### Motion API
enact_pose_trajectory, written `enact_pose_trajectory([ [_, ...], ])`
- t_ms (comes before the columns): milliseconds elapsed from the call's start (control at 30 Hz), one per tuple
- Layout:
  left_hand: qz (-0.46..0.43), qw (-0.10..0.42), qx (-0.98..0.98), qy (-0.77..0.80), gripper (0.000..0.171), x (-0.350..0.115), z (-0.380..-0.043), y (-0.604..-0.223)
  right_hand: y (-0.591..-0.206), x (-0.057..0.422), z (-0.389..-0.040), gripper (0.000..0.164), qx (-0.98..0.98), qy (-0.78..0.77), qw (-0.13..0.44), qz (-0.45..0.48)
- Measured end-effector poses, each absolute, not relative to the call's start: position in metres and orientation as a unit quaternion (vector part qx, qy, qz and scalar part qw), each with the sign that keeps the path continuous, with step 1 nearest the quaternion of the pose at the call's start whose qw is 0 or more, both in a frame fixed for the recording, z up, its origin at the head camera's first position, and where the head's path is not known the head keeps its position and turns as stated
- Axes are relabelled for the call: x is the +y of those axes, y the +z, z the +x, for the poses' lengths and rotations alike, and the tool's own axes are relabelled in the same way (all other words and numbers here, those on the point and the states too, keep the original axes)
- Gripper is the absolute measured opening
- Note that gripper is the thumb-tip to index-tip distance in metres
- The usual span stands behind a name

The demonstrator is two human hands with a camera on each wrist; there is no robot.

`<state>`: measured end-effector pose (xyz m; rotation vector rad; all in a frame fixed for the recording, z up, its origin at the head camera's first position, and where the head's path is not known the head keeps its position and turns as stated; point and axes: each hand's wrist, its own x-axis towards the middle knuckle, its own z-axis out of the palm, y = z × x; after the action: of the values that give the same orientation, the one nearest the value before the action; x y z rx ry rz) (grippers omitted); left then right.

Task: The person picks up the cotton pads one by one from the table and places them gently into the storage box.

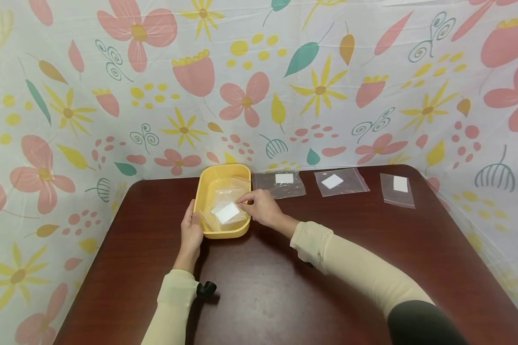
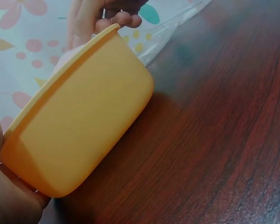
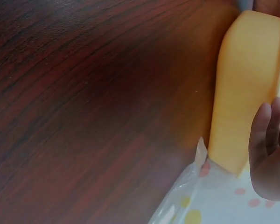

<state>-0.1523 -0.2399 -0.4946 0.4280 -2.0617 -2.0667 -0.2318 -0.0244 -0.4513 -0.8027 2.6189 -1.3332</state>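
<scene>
The person wears cream sleeves (image 1: 367,268). A small black device (image 1: 206,289) juts from the left cuff (image 1: 177,287). Dark fabric (image 1: 423,323) covers the right arm higher up.

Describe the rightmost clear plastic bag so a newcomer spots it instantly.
On the dark reddish-brown wooden table, follow the far edge rightward from the yellow plastic tub. Stop at the last clear plastic bag, with a white rectangle; it looks narrower than the clear bag beside it.

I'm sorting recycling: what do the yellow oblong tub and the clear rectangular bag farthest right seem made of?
The yellow oblong tub looks like smooth, matte plastic: its wall is evenly coloured and grainless. The clear rectangular bag looks like thin, slightly glossy plastic film: the red-brown, wood-grained tabletop shows through. Exact plastics unclear.
</scene>
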Motion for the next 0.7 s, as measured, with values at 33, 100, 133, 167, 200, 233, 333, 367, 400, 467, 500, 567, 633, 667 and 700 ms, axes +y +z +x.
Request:
enact_pose_trajectory([
  [33, 0.144, 0.095, -0.696, -0.697, 0.051, -0.240, -0.152, -0.494, -0.453, -0.025, -0.232, 0.011, 0.864, -0.427, 0.044, -0.263],
  [100, 0.143, 0.095, -0.697, -0.696, 0.051, -0.239, -0.152, -0.494, -0.456, -0.026, -0.232, 0.011, 0.873, -0.407, 0.037, -0.266],
  [133, 0.142, 0.095, -0.698, -0.696, 0.052, -0.239, -0.152, -0.494, -0.457, -0.026, -0.232, 0.011, 0.876, -0.399, 0.033, -0.268],
  [167, 0.142, 0.095, -0.698, -0.695, 0.052, -0.239, -0.152, -0.494, -0.457, -0.027, -0.232, 0.011, 0.878, -0.394, 0.030, -0.272],
  [200, 0.142, 0.096, -0.699, -0.694, 0.052, -0.239, -0.152, -0.494, -0.458, -0.027, -0.232, 0.012, 0.878, -0.392, 0.030, -0.274],
  [233, 0.143, 0.097, -0.700, -0.693, 0.052, -0.238, -0.152, -0.494, -0.458, -0.028, -0.231, 0.012, 0.877, -0.390, 0.028, -0.278],
  [333, 0.145, 0.097, -0.698, -0.695, 0.052, -0.238, -0.152, -0.494, -0.458, -0.029, -0.231, 0.013, 0.875, -0.391, 0.026, -0.283],
  [367, 0.145, 0.096, -0.696, -0.697, 0.052, -0.238, -0.152, -0.494, -0.458, -0.029, -0.231, 0.013, 0.875, -0.390, 0.026, -0.284],
  [400, 0.146, 0.094, -0.694, -0.699, 0.052, -0.238, -0.152, -0.494, -0.459, -0.029, -0.231, 0.013, 0.876, -0.389, 0.026, -0.284],
  [467, 0.146, 0.091, -0.689, -0.704, 0.052, -0.238, -0.151, -0.493, -0.458, -0.029, -0.231, 0.014, 0.877, -0.387, 0.027, -0.284],
  [500, 0.146, 0.089, -0.688, -0.705, 0.052, -0.238, -0.151, -0.491, -0.458, -0.029, -0.231, 0.014, 0.877, -0.386, 0.027, -0.284],
  [567, 0.147, 0.084, -0.686, -0.708, 0.052, -0.238, -0.149, -0.487, -0.458, -0.029, -0.232, 0.014, 0.877, -0.387, 0.027, -0.284],
  [633, 0.148, 0.080, -0.686, -0.708, 0.052, -0.236, -0.147, -0.480, -0.458, -0.030, -0.232, 0.014, 0.875, -0.392, 0.027, -0.284],
  [667, 0.150, 0.079, -0.687, -0.707, 0.052, -0.235, -0.145, -0.476, -0.457, -0.030, -0.232, 0.014, 0.874, -0.394, 0.027, -0.284],
  [700, 0.150, 0.078, -0.688, -0.705, 0.052, -0.233, -0.144, -0.472, -0.457, -0.030, -0.232, 0.014, 0.873, -0.397, 0.027, -0.283],
])
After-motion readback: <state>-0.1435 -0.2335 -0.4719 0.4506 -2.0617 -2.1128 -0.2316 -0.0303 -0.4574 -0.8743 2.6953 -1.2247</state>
